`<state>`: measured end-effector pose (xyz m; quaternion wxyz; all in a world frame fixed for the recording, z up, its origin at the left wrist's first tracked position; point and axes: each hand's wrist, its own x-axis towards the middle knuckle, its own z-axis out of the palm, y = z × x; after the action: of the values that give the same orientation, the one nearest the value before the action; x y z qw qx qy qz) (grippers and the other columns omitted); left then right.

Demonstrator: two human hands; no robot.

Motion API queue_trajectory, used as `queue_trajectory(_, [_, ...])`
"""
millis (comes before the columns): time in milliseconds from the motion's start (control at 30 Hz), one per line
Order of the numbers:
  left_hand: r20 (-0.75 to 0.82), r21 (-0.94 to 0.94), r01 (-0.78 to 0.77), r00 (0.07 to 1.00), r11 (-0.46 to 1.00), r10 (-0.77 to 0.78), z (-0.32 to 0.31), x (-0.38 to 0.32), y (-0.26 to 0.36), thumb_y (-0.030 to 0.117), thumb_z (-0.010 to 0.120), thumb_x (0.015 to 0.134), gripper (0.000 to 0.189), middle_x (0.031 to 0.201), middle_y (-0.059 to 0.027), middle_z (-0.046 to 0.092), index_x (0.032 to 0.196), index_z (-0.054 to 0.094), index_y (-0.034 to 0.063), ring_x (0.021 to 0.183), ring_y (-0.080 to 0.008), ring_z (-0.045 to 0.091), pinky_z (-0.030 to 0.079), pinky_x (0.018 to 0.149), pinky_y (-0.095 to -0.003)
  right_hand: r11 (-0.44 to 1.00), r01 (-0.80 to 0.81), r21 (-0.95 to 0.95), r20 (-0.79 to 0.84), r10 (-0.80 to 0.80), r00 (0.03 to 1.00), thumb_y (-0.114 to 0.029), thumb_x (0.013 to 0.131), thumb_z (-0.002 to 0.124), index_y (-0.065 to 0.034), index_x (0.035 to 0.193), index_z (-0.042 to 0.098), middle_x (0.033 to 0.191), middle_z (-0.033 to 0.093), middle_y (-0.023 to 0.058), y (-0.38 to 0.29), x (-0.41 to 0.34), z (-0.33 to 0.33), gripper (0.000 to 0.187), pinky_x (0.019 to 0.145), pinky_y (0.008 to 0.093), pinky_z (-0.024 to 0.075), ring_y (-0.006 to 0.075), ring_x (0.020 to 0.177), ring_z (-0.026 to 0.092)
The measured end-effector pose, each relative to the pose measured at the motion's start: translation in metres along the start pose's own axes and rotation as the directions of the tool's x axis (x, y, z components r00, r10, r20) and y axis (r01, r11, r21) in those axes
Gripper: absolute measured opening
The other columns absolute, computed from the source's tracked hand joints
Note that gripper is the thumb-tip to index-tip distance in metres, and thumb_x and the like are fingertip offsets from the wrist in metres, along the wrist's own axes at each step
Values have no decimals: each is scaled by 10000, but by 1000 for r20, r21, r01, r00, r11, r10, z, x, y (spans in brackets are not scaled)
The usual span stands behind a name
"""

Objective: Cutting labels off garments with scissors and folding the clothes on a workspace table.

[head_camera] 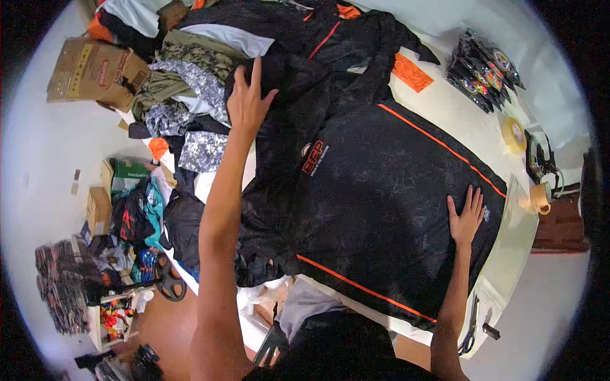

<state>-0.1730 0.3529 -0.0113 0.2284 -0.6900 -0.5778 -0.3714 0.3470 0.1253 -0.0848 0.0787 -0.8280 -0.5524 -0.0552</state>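
Note:
A black garment (371, 200) with orange piping along both sides lies spread across the white table (495, 266) in front of me. Red lettering and a small white mark show on its chest. My right hand (466, 218) rests flat near the garment's right end, beside a small tag (485, 214). At the upper left, my left hand (249, 102) is over bunched black cloth (295, 85), fingers spread and gripping nothing; whether it presses on the cloth I cannot tell. Another black garment with an orange zip line (326, 38) lies at the far side.
Camouflage cloth (200, 62) is heaped at the left by a cardboard box (95, 71). Packaged black items (486, 71), a tape roll (513, 135) and an orange mug (540, 198) stand at the right. Scissors (469, 333) lie at the near right edge. Stacked bundles (62, 285) sit lower left.

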Motion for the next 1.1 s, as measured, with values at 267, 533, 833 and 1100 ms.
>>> queue_trajectory(267, [142,-170,253,963,952,-230,-3,80,-56,258,655,774,297,884,-248,689,941,731,24,865,-440,662,523,775,-486,1000,5,-9,-15,-5,1000,-608,911,535,-122,1519,341,1597,251,160,2,1,1,802,1193,504,152,339,1478,215])
queue_trajectory(533, [294,-600,770,465,217,-835,-24,91,-123,296,613,807,387,901,-273,703,913,704,-65,859,-411,668,508,806,-429,1000,19,8,-37,-19,999,-599,911,543,-120,1514,353,1596,261,151,4,-1,3,794,1188,505,164,332,1476,225])
queue_trajectory(833, [154,294,269,934,917,-323,-12,31,-73,514,712,793,669,1434,-252,413,1376,507,258,1330,-499,354,343,1004,-677,1000,-10,-19,1,10,1000,-577,918,548,-126,1527,331,1600,260,137,2,-1,1,788,1194,502,147,321,1485,208])
queue_trajectory(1100, [215,339,86,962,937,-166,43,11,-138,736,681,713,942,1590,-264,170,1491,400,284,1421,-571,127,246,1106,-649,998,12,-69,10,-12,1000,-560,934,538,-135,1532,319,1606,244,130,15,1,9,765,1193,521,143,318,1486,205])
